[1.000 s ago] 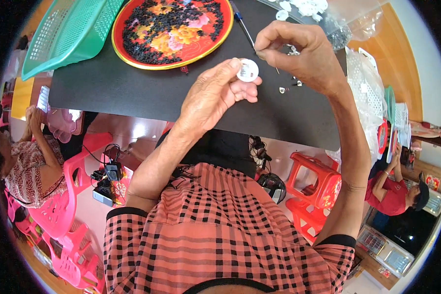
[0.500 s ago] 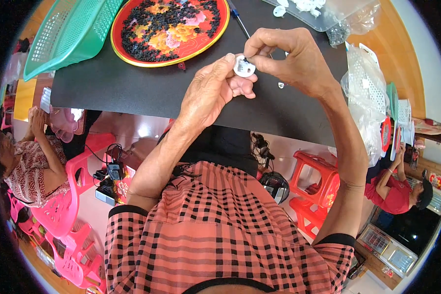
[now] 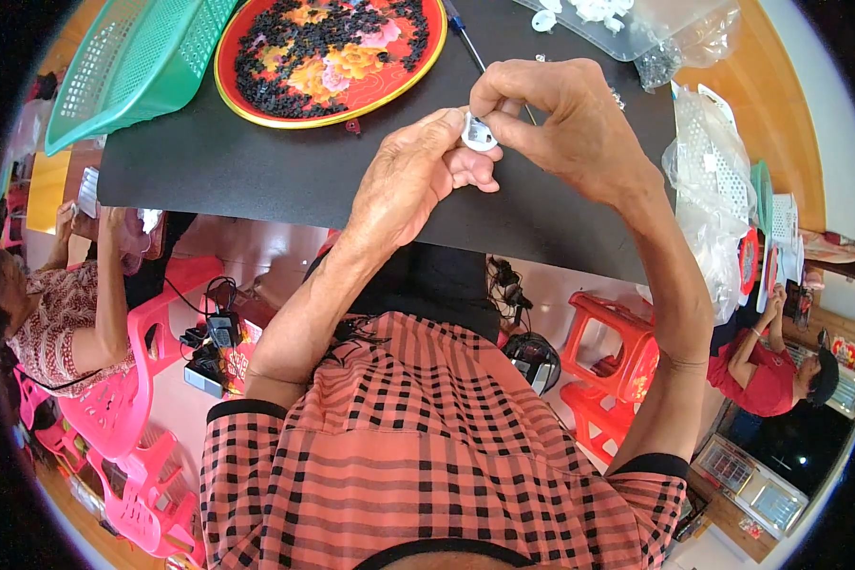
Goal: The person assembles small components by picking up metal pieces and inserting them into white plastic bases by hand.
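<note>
My left hand [image 3: 413, 171] grips a small round white plastic part [image 3: 479, 134], hollow on the side facing up, between thumb and fingers. Above its far right edge, my right hand [image 3: 556, 119] is closed in a pinch, its fingertips touching the part. A small dark piece shows inside the hollow near those fingertips; whether the pinch still holds it I cannot tell. Beyond my left hand lies a round red floral tray [image 3: 380, 98] with a yellow rim, spread with many small black pieces [image 3: 275, 90].
A green plastic basket [image 3: 142, 85] stands left of the tray on the dark table [image 3: 256, 176]. A pen-like tool [image 3: 464, 36] lies behind my hands. White parts [image 3: 598, 9] and clear bags [image 3: 712, 161] occupy the right side. Other people sit at left and right, near pink chairs [image 3: 114, 408] and red stools [image 3: 613, 351].
The white part has tilted in my left hand and shifted slightly right. My right fingertips have moved slightly across its far edge. The person at left has raised an arm.
</note>
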Demonstrator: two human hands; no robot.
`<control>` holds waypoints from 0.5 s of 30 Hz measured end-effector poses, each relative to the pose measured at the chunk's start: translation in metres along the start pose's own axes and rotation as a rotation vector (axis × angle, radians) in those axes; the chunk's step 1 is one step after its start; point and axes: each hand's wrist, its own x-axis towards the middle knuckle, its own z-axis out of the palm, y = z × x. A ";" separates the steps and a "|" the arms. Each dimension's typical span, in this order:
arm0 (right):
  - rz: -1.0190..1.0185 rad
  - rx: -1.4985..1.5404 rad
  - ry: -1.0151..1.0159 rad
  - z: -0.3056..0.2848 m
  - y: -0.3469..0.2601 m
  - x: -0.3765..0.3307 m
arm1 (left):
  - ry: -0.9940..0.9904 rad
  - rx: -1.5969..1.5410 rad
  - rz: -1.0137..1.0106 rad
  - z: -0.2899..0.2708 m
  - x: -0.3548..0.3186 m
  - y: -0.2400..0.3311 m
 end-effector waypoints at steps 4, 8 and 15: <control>0.036 -0.028 -0.036 -0.001 -0.001 0.000 | -0.002 -0.029 -0.002 0.000 0.000 0.001; 0.008 -0.022 -0.034 0.001 0.002 -0.001 | -0.014 -0.018 -0.016 -0.003 0.000 0.000; -0.022 0.065 0.037 0.004 0.007 0.000 | 0.008 0.022 0.000 -0.001 -0.001 0.001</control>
